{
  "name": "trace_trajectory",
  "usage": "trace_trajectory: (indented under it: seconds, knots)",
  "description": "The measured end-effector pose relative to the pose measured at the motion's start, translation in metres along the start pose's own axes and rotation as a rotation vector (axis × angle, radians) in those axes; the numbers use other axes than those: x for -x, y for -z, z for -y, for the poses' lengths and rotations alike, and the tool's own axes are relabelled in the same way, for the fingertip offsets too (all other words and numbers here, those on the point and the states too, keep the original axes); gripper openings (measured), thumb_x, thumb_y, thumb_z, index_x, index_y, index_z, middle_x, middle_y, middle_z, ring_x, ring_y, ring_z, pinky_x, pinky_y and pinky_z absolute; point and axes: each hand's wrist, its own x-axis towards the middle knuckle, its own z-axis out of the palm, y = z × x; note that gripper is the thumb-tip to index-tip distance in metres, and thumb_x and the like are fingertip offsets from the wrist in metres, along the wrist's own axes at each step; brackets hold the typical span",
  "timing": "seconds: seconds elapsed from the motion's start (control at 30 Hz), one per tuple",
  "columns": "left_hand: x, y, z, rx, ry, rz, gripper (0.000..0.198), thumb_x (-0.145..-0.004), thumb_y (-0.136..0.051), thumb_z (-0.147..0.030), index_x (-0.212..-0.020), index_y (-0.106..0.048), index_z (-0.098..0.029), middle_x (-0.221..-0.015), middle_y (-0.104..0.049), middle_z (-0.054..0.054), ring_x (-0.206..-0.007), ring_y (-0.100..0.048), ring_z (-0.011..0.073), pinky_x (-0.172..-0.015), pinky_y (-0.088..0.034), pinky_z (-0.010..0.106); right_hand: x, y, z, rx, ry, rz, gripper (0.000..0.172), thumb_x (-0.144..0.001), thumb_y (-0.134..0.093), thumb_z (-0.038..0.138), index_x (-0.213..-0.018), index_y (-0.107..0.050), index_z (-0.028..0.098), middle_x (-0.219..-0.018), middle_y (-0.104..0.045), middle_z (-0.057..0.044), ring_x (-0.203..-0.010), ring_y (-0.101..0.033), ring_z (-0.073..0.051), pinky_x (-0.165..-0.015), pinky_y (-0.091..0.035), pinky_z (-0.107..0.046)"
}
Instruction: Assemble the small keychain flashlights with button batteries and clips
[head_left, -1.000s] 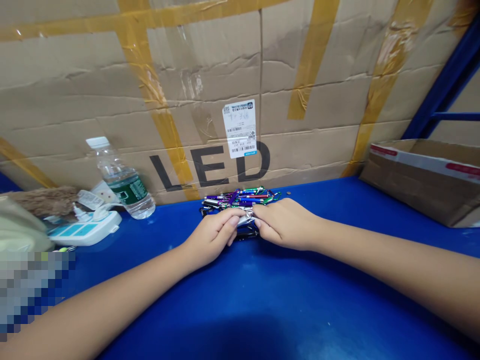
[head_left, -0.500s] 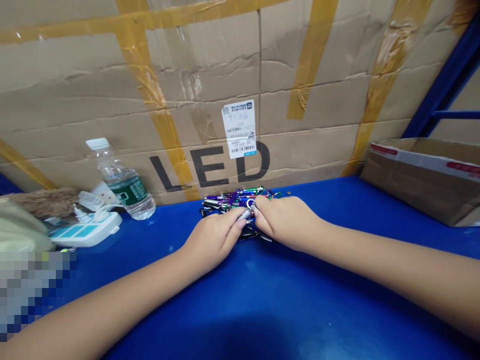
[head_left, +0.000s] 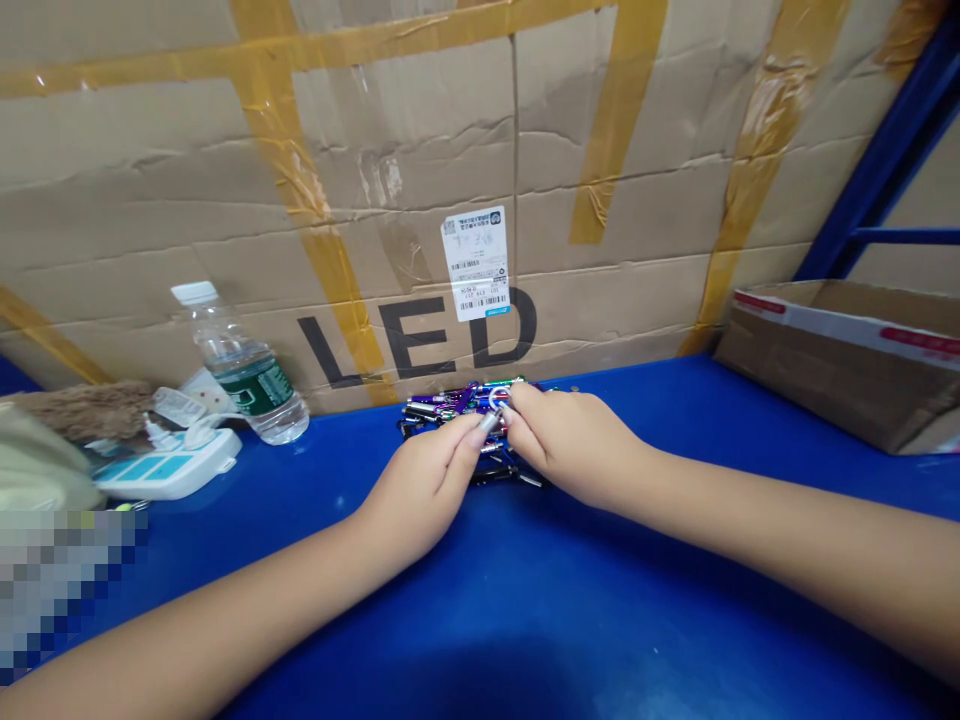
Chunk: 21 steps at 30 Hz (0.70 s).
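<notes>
My left hand [head_left: 424,480] is closed, its thumb and forefinger pinching a small silver metal tube [head_left: 490,422], perhaps a keychain flashlight. At the tube's upper end a silver ring-like clip [head_left: 497,397] curves up. My right hand [head_left: 566,435] is closed around the side of this clip, fingertips close to the left ones. Behind and beneath both hands lies a pile of slim metallic keychain flashlights [head_left: 431,408] in purple, blue, green, black and silver, some with carabiner clips. My hands hide much of the pile.
The pile lies on a blue tabletop [head_left: 525,620] against a big taped cardboard box [head_left: 360,210] marked LED. On the left are a water bottle [head_left: 259,385], a white power strip [head_left: 176,475] and a brown fuzzy item [head_left: 97,412]. An open carton [head_left: 832,365] sits right.
The silver tube and its clip have turned slightly more upright between my fingers. Both hands keep their grip in nearly the same place, and the view has shifted a little.
</notes>
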Motion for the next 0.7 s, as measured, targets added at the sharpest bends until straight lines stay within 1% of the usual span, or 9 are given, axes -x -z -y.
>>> trace_trajectory:
  seconds: [0.1,0.17,0.3,0.4,0.47,0.57,0.7]
  knots:
    - [0.000,0.005,-0.011,0.039,0.033,-0.020,0.037,-0.099,-0.027,-0.035,-0.092,-0.059,-0.018,-0.076,-0.065,0.000,-0.066,-0.058,0.0135,-0.061,-0.042,0.023,0.002,0.007,0.000,-0.059,-0.007,-0.039,0.022,-0.093,-0.033,0.030,-0.095,-0.049,0.017,-0.076,-0.065,-0.007,-0.065,-0.060,-0.021,-0.053,-0.027,-0.027]
    - [0.001,0.007,-0.016,0.009,0.026,-0.031,0.035,-0.099,-0.027,-0.034,-0.093,-0.058,-0.018,-0.074,-0.063,-0.001,-0.064,-0.056,0.0131,-0.059,-0.040,0.023,0.003,0.008,0.000,-0.149,0.001,-0.066,0.020,-0.093,-0.032,0.029,-0.089,-0.048,0.018,-0.073,-0.063,-0.006,-0.061,-0.056,-0.019,-0.053,-0.026,-0.027]
    - [0.004,0.007,-0.017,-0.079,-0.010,-0.034,0.032,-0.098,-0.028,-0.034,-0.095,-0.056,-0.019,-0.076,-0.062,0.000,-0.068,-0.057,0.0149,-0.064,-0.042,0.026,0.005,0.000,0.001,-0.470,0.079,-0.164,0.024,-0.094,-0.029,0.030,-0.075,-0.040,0.020,-0.070,-0.056,-0.003,-0.059,-0.047,-0.015,-0.056,-0.030,-0.027]
    - [0.005,0.006,-0.015,-0.130,-0.033,-0.039,0.033,-0.098,-0.027,-0.035,-0.095,-0.055,-0.019,-0.075,-0.062,0.000,-0.068,-0.058,0.0160,-0.066,-0.043,0.027,0.008,-0.007,0.005,-0.735,0.113,-0.233,0.025,-0.094,-0.027,0.029,-0.072,-0.037,0.021,-0.071,-0.052,-0.001,-0.063,-0.045,-0.014,-0.059,-0.033,-0.027]
    - [0.006,0.005,-0.014,-0.170,-0.057,-0.054,0.032,-0.098,-0.026,-0.034,-0.097,-0.055,-0.020,-0.075,-0.063,0.001,-0.066,-0.057,0.0161,-0.064,-0.043,0.027,0.011,-0.010,0.008,-0.851,0.110,-0.252,0.025,-0.094,-0.026,0.029,-0.072,-0.036,0.021,-0.070,-0.049,0.000,-0.064,-0.043,-0.014,-0.060,-0.034,-0.027]
    - [0.005,0.005,-0.013,-0.287,-0.124,-0.090,0.032,-0.098,-0.025,-0.034,-0.099,-0.054,-0.020,-0.076,-0.064,0.001,-0.062,-0.055,0.0163,-0.059,-0.041,0.027,0.014,-0.012,0.011,-0.937,0.127,-0.271,0.025,-0.094,-0.027,0.030,-0.072,-0.034,0.022,-0.069,-0.045,0.001,-0.064,-0.040,-0.013,-0.061,-0.034,-0.028]
    - [0.003,0.008,-0.014,-0.483,-0.197,-0.106,0.031,-0.098,-0.024,-0.032,-0.091,-0.052,-0.018,-0.067,-0.061,0.001,-0.053,-0.050,0.0156,-0.054,-0.036,0.027,0.015,-0.013,0.012,-1.006,0.141,-0.275,0.024,-0.094,-0.028,0.029,-0.071,-0.033,0.022,-0.067,-0.041,0.002,-0.062,-0.037,-0.013,-0.060,-0.033,-0.028]
